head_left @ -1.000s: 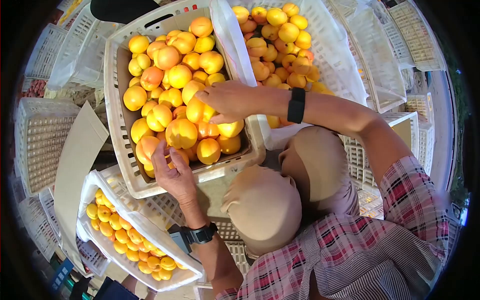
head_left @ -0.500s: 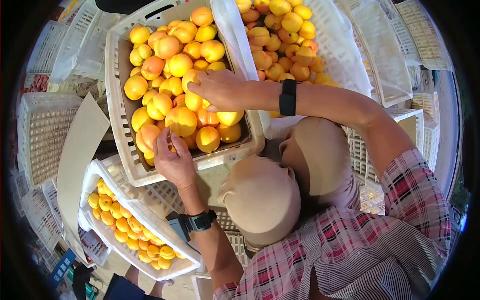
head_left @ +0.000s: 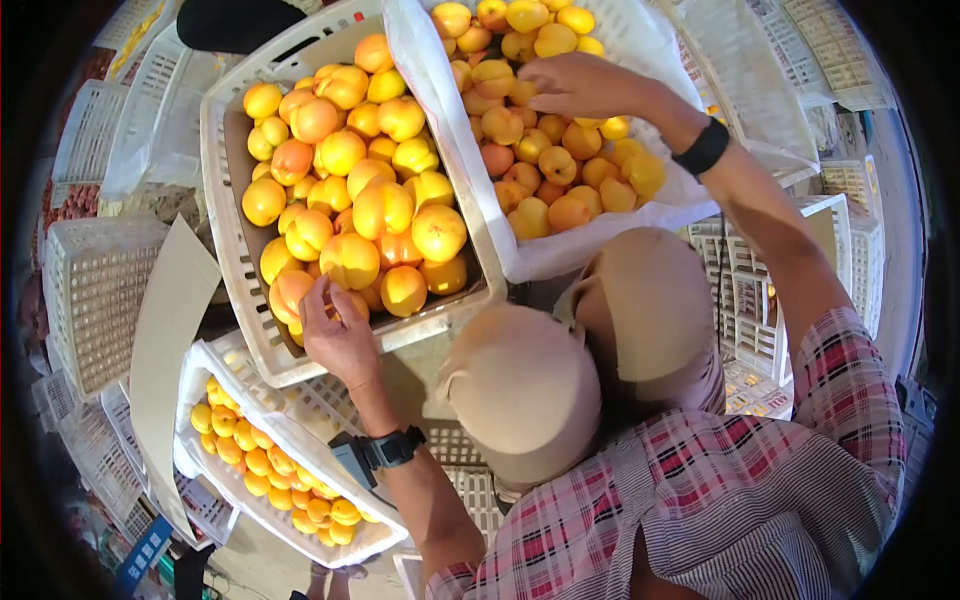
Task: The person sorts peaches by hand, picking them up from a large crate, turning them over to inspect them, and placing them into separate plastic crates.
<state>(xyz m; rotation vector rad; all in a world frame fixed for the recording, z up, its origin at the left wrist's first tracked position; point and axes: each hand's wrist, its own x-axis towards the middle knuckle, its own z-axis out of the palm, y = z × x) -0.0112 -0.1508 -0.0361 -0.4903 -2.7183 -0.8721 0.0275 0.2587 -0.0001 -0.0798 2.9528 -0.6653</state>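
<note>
A white plastic crate (head_left: 222, 215) lined with cardboard holds a heap of orange-yellow apricots (head_left: 350, 190). My left hand (head_left: 340, 340), a black watch on its wrist, is at the crate's near edge, fingers curled around an apricot (head_left: 352, 303) in the bottom row. To the right stands a second white crate (head_left: 470, 190) lined with plastic sheet and filled with smaller apricots (head_left: 545, 165). My right hand (head_left: 580, 85), a black band on its wrist, reaches over this pile, fingers closed on one fruit near the top.
A third crate (head_left: 300, 440) of small yellow apricots sits lower left, below my left arm. A cardboard sheet (head_left: 165, 330) leans at the left. Empty white crates (head_left: 95, 290) are stacked all around. My beige-clad knees (head_left: 530, 390) are just below the crates.
My right hand has left the cardboard-lined crate and swung up and right over the plastic-lined crate. My left hand has stayed at the near edge, shifting slightly up.
</note>
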